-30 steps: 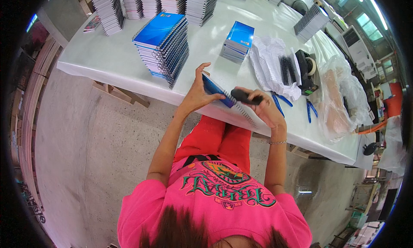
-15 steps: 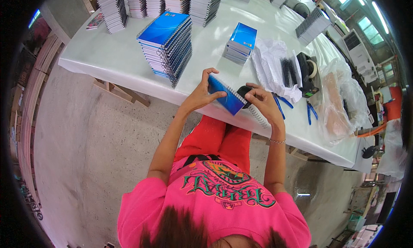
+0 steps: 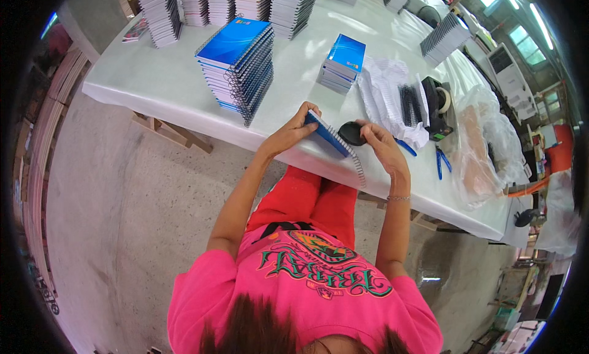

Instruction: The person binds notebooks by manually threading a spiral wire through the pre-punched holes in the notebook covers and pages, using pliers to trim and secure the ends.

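Observation:
My left hand (image 3: 293, 134) grips a small blue notebook (image 3: 329, 138) by its far left end, tilted up on its edge at the table's front. A wire spiral (image 3: 359, 168) runs along its right side, and a loose length curls out past the near end. My right hand (image 3: 380, 145) pinches a round black disc-like piece (image 3: 350, 134) close beside the spiral; whether it touches the wire I cannot tell. To the left stands a tall stack of spiral-bound blue notebooks (image 3: 236, 44). A shorter stack of blue booklets (image 3: 345, 53) lies beyond my hands.
Crumpled white paper (image 3: 386, 90) holds dark wire coils (image 3: 410, 105), beside a black tape dispenser (image 3: 438, 108). Blue-handled pliers (image 3: 443, 162) lie near a clear plastic bag (image 3: 481, 145). More notebook stacks (image 3: 288, 10) line the far side of the white-covered table (image 3: 135, 84).
The notebook has turned more onto its edge, its cover now less visible. My right hand has drawn the black disc slightly up, showing more of it. The loose spiral end hangs steeper.

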